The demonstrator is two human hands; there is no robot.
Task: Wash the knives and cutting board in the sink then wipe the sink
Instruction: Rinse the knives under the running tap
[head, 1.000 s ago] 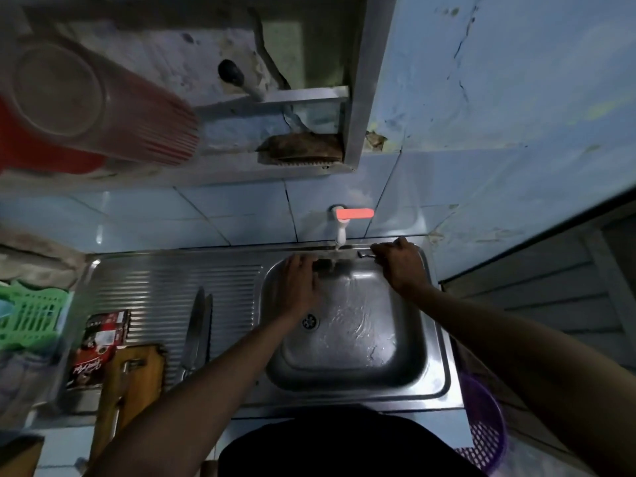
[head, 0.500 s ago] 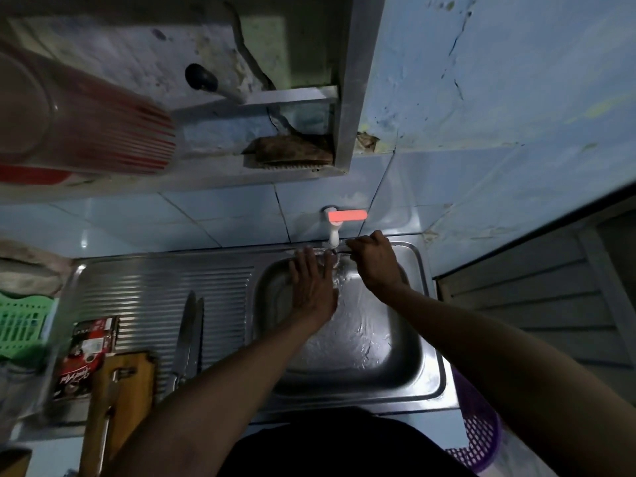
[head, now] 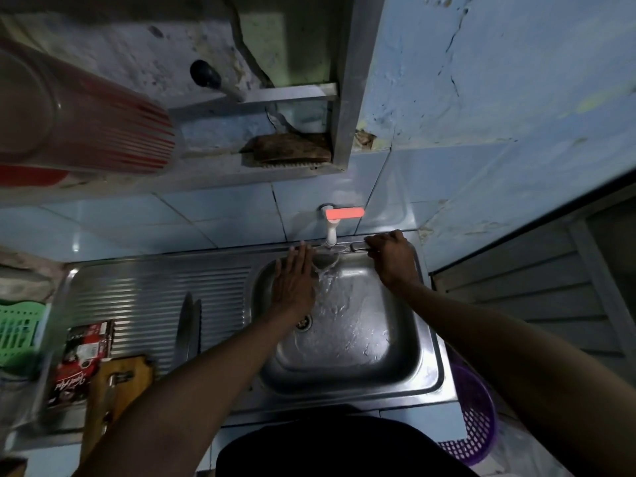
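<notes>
Water runs from the white tap [head: 331, 232] into the steel sink [head: 432, 342]. My right hand [head: 392, 261] grips the handle of a knife [head: 359, 248] at the sink's back rim, with the blade pointing left under the stream. My left hand [head: 292, 284] lies flat with straight fingers, its fingertips at the blade beside the water. Two more knives [head: 188, 325] lie side by side on the ribbed drainboard. The wooden cutting board [head: 117, 390] sits at the drainboard's front left, partly hidden by my left forearm.
A red and black packet [head: 82, 356] lies left of the board. Further left is a green basket [head: 17, 332]. A purple basket [head: 478, 421] stands right of the sink. A shelf overhead holds a brush [head: 289, 149] and a red-striped tumbler [head: 86, 111].
My right hand slid the knife left toward the tap, then back right. My left hand stayed by the blade, shifting slightly. Water keeps running.
</notes>
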